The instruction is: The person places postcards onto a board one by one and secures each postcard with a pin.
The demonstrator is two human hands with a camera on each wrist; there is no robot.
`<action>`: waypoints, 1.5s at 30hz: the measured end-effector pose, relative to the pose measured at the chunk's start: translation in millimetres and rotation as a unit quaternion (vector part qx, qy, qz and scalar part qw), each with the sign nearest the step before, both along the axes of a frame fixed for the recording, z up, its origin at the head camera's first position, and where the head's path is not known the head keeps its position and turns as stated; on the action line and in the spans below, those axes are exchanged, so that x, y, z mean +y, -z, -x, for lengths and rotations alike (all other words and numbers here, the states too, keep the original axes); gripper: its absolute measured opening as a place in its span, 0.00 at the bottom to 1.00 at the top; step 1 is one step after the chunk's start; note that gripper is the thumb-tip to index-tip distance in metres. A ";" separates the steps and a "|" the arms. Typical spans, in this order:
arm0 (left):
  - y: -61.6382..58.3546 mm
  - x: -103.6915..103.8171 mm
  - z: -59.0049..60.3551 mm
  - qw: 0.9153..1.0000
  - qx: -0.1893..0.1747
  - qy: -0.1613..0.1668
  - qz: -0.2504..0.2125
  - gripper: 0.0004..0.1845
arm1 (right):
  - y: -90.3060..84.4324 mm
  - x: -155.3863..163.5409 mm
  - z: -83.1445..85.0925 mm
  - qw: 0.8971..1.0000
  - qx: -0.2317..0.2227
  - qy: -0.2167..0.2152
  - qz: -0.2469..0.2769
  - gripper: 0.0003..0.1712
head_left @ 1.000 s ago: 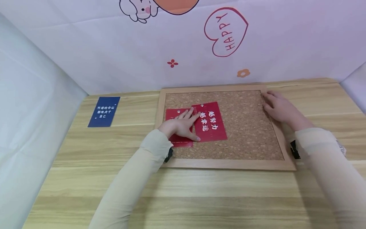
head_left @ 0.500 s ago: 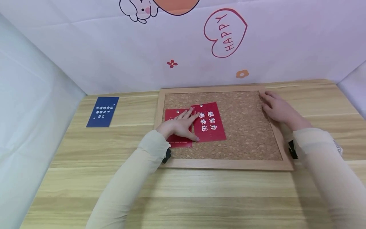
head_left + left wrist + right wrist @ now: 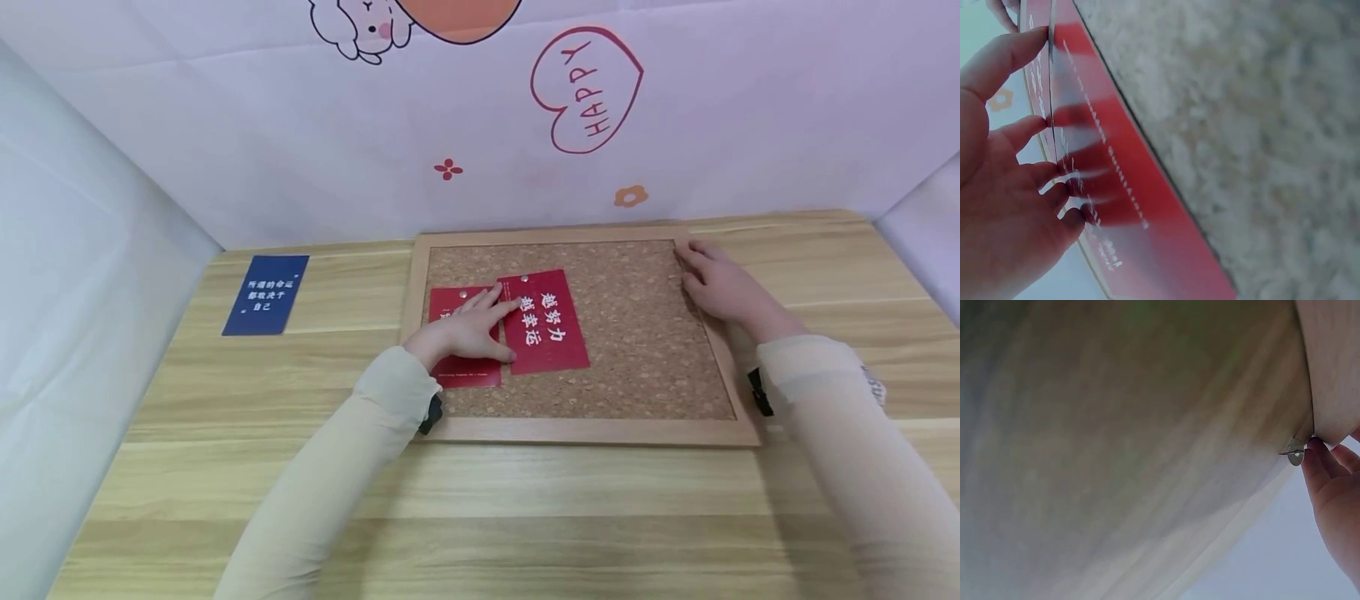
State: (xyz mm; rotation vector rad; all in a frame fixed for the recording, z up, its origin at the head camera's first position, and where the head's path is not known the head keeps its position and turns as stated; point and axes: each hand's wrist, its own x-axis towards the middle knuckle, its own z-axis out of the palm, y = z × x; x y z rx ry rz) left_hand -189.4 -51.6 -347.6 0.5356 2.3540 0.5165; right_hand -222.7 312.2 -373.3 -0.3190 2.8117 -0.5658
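Observation:
A wood-framed cork board [image 3: 600, 431] lies on the table. Two red cards are pinned to its left part: a small one [image 3: 468, 372] and a larger one [image 3: 551, 333] with white characters, each with a silver pin at the top. My left hand [image 3: 465, 333] lies flat on the small card, fingertips touching the larger card's left edge; the left wrist view shows the straight fingers [image 3: 1019, 131] against the red card [image 3: 1135, 206]. My right hand [image 3: 712, 279] rests with straight fingers on the board's upper right corner. There, a fingertip [image 3: 1325, 465] touches a small silver metal piece [image 3: 1295, 452].
A dark blue card [image 3: 266, 294] with white text lies on the wooden table [image 3: 480, 517] at the far left. White cloth walls close in the back and both sides. The right half of the cork [image 3: 645, 333] is bare.
Neither hand has visibly moved on the board; only the head view has shifted slightly.

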 end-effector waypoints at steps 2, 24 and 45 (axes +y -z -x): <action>-0.1 0.8 -0.4 1.000 0.006 -0.011 -0.004 0.44 | 1.1 0.4 0.3 1.000 -0.002 0.002 0.002 0.33; -16.1 -43.4 9.2 0.927 0.242 -0.267 -0.103 0.23 | -0.7 -0.5 0.0 1.000 0.011 0.004 0.014 0.33; -5.7 -133.6 6.8 0.902 0.225 -0.356 0.095 0.29 | 0.2 1.8 0.2 1.000 0.016 0.005 0.021 0.33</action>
